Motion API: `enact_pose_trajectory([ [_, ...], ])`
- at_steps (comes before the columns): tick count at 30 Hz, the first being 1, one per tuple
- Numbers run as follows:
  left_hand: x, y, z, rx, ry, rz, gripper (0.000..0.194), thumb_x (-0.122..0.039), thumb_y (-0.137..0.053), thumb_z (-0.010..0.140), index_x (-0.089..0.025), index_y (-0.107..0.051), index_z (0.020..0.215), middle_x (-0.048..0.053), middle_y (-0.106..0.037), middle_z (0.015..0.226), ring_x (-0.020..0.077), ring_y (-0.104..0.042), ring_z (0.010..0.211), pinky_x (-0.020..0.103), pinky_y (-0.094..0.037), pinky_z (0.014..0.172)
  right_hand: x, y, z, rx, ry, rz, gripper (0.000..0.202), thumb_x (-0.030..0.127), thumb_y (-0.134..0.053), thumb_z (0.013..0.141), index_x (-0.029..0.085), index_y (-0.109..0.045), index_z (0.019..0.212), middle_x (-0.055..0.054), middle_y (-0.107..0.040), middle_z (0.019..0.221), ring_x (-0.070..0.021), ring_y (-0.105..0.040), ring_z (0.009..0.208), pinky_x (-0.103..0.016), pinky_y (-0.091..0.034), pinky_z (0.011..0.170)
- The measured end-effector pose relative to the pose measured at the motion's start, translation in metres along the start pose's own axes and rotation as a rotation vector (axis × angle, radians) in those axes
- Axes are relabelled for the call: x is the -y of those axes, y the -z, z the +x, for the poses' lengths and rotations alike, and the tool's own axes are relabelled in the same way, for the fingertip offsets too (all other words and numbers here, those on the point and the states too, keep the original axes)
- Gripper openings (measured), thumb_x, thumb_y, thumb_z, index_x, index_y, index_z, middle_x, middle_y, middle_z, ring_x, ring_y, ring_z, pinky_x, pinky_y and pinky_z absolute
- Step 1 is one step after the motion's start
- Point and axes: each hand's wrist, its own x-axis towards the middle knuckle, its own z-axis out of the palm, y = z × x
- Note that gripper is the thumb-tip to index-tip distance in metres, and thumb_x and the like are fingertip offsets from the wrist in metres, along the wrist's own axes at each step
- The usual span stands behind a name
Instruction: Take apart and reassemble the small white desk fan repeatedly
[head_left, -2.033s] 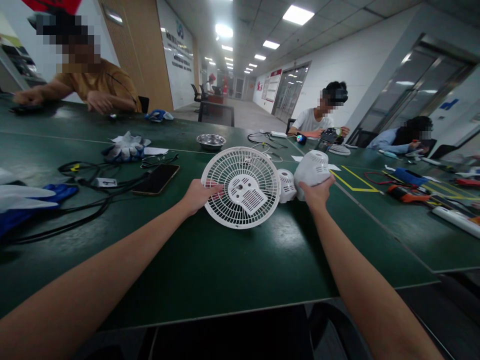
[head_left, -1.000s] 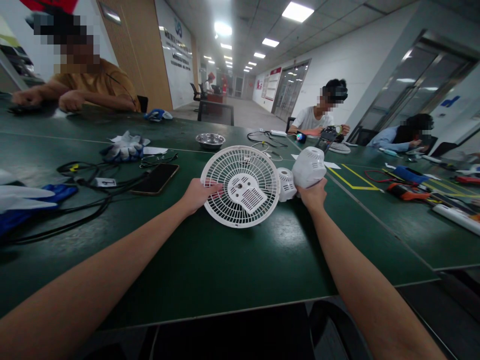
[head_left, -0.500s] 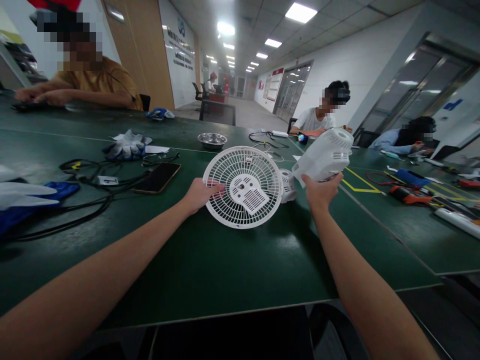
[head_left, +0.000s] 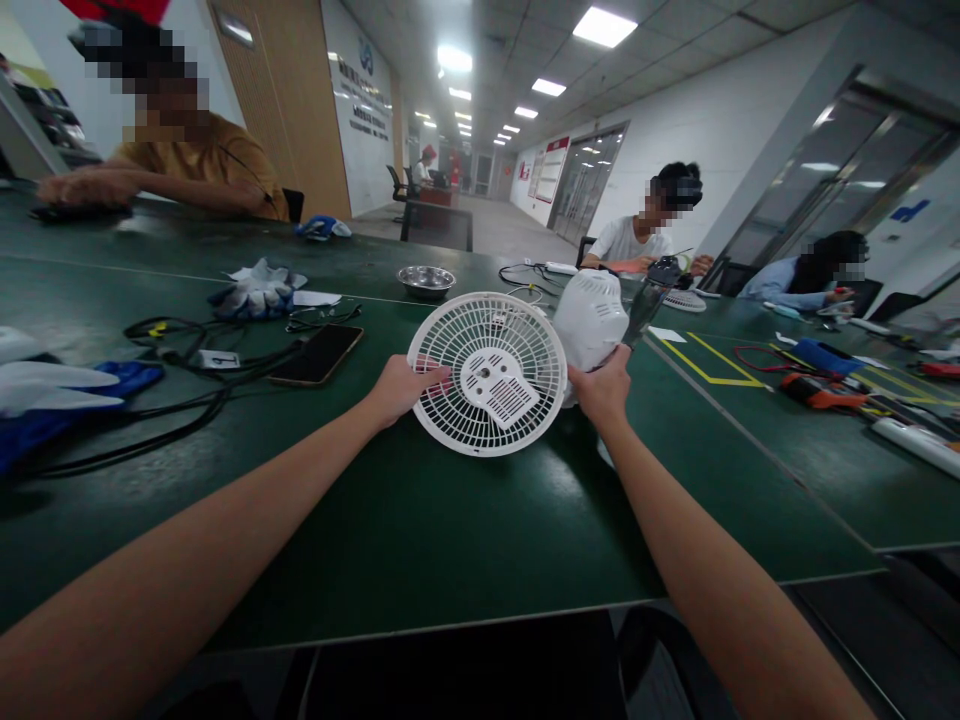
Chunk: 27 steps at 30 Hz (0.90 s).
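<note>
My left hand [head_left: 397,388] is closed on the left rim of a round white fan grille [head_left: 487,375], its thumb lying over the front bars. The grille stands tilted up, its slotted centre plate facing me. To the right, my right hand [head_left: 606,388] grips a white plastic fan housing [head_left: 591,318] with vent slots, held just behind the grille's right edge. Whether the housing touches the grille I cannot tell. Part of the housing's lower side is hidden by my hand and the grille.
Left lie black cables [head_left: 214,385], a phone [head_left: 319,354] and work gloves [head_left: 259,292]. A metal bowl [head_left: 426,281] stands behind the grille. A dark grey object [head_left: 646,298] is beyond my right hand. Tools [head_left: 821,390] lie far right. Several people sit around the table.
My right hand has brought the white housing leftward, close to the grille's right edge, and turned it more upright. The left hand and the grille have hardly moved.
</note>
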Motion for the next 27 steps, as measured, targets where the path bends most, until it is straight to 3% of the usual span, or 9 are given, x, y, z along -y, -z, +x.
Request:
enact_pose_trajectory([
  [5, 0.0, 0.0, 0.0, -0.002, -0.002, 0.027, 0.016, -0.026, -0.078, 0.077, -0.014, -0.074, 0.088, 0.009, -0.077, 0.083, 0.0226, -0.073, 0.076, 0.039, -0.059, 0.077, -0.01, 0.002, 0.009, -0.046, -0.016, 0.003, 0.082, 0.057, -0.08, 0.058, 0.021, -0.044, 0.123, -0.012, -0.068, 0.11, -0.0339, -0.067, 0.097, -0.048, -0.051, 0.088],
  [11, -0.005, 0.0, -0.004, 0.002, 0.013, 0.012, 0.014, -0.023, -0.077, 0.079, -0.015, -0.075, 0.09, 0.008, -0.077, 0.084, 0.0237, -0.074, 0.079, 0.041, -0.06, 0.078, -0.034, 0.02, 0.035, -0.158, -0.11, 0.016, 0.086, 0.047, -0.084, 0.054, 0.02, -0.046, 0.126, -0.014, -0.067, 0.117, -0.0337, -0.066, 0.104, -0.048, -0.049, 0.094],
  [18, 0.0, 0.002, -0.001, 0.014, 0.005, 0.006, 0.013, -0.024, -0.078, 0.078, -0.016, -0.075, 0.088, 0.008, -0.077, 0.084, 0.0236, -0.074, 0.078, 0.042, -0.06, 0.079, -0.05, 0.02, 0.043, -0.101, -0.165, 0.04, 0.088, 0.042, -0.084, 0.053, 0.021, -0.044, 0.128, -0.013, -0.066, 0.119, -0.0341, -0.065, 0.108, -0.048, -0.047, 0.098],
  [24, -0.004, 0.0, -0.003, 0.001, 0.018, -0.001, 0.015, -0.023, -0.078, 0.078, -0.015, -0.075, 0.09, 0.009, -0.077, 0.086, 0.0241, -0.074, 0.079, 0.042, -0.06, 0.079, -0.046, 0.02, 0.039, -0.126, -0.03, 0.131, 0.104, 0.04, -0.079, 0.061, 0.019, -0.025, 0.147, -0.014, -0.061, 0.128, -0.0299, -0.063, 0.113, -0.043, -0.046, 0.099],
  [27, -0.006, -0.001, -0.004, 0.003, 0.026, -0.004, 0.014, -0.022, -0.077, 0.079, -0.014, -0.075, 0.09, 0.009, -0.077, 0.084, 0.0235, -0.074, 0.079, 0.041, -0.06, 0.079, -0.042, 0.023, 0.039, -0.178, 0.023, 0.166, 0.097, 0.045, -0.075, 0.069, 0.016, -0.027, 0.148, -0.014, -0.062, 0.123, -0.0275, -0.064, 0.107, -0.041, -0.048, 0.095],
])
